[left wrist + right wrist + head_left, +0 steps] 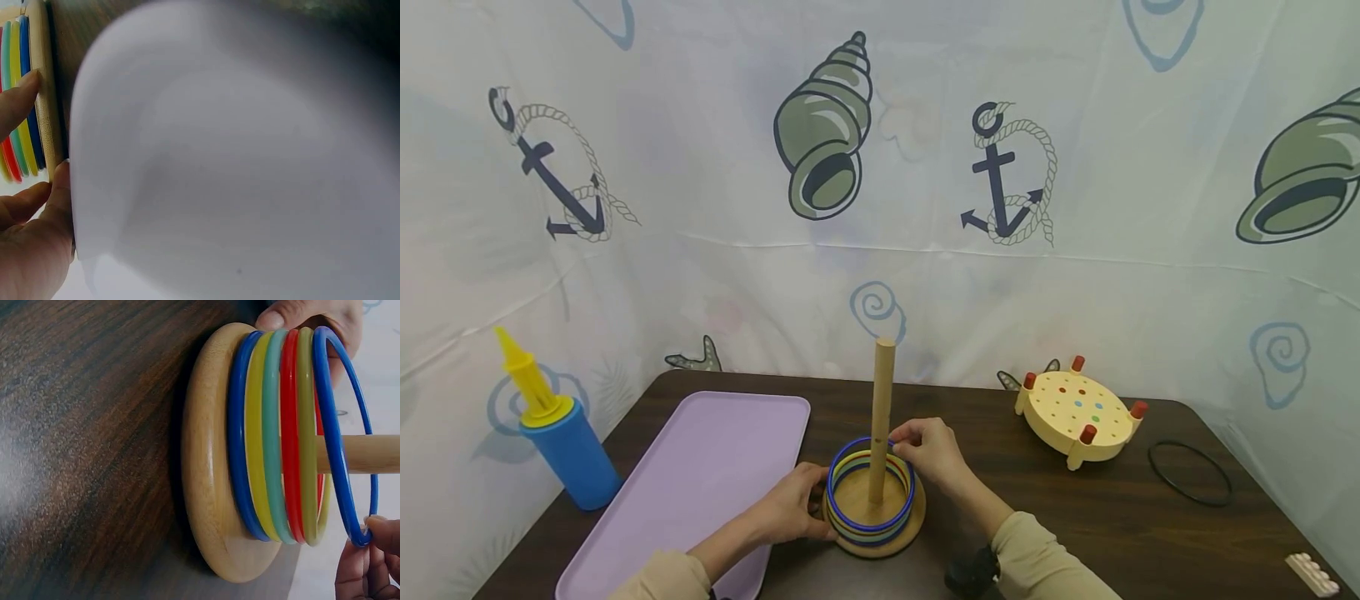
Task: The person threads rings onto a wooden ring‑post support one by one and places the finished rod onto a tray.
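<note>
A round wooden base [203, 450] with an upright wooden post [882, 400] stands on the table. Stacked around the post are several plastic rings, among them a red ring [290, 425], a teal ring [272, 425] and an olive ring [307, 425]. My right hand [934, 454] pinches the edge of a blue ring [336, 444] between thumb and fingertips. That ring encircles the post and tilts above the stack, its far edge close to the olive ring. At the left side, my left hand [793, 504] holds the base with thumb and fingers spread along its rim, beside the rings.
A lilac tray [715, 458] lies at the left, with a blue and yellow pump [568, 450] beyond it. To the right are a cream round pegged toy [1078, 417], a thin black loop [1187, 471] and a pale studded block [1311, 575]. A patterned curtain [917, 192] hangs behind.
</note>
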Action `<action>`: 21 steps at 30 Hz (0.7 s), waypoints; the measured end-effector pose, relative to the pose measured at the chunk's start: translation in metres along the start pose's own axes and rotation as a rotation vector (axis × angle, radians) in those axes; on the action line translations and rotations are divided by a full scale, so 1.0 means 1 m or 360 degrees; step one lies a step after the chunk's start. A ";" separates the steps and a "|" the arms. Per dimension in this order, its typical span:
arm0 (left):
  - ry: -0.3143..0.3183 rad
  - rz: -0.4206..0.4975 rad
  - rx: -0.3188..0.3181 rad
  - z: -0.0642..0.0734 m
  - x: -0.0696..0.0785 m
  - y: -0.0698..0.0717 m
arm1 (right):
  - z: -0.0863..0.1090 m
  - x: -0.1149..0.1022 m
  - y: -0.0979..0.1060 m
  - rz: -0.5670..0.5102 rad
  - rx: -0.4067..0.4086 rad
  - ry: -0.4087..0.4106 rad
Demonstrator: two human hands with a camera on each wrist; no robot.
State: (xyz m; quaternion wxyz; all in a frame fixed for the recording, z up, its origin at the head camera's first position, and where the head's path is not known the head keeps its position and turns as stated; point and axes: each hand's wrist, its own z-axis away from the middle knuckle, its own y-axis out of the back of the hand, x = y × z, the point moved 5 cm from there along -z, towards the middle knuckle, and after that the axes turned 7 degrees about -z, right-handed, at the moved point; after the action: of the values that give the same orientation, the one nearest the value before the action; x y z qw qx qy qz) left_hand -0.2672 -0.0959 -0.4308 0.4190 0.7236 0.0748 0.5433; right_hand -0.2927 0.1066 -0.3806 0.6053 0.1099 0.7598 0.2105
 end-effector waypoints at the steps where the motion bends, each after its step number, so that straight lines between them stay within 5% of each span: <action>1: -0.0001 0.0000 0.0001 0.000 0.000 0.000 | 0.000 0.000 -0.001 0.0004 0.0003 -0.0006; 21: -0.0030 -0.0038 0.0035 0.000 0.002 0.000 | -0.003 0.012 -0.006 0.0073 0.0037 -0.0006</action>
State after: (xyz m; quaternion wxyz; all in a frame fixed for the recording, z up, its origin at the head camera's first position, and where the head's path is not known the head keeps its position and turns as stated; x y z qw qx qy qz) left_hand -0.2662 -0.0951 -0.4297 0.4183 0.7323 0.0854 0.5305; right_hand -0.2982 0.1057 -0.3935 0.6004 0.1346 0.7583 0.2152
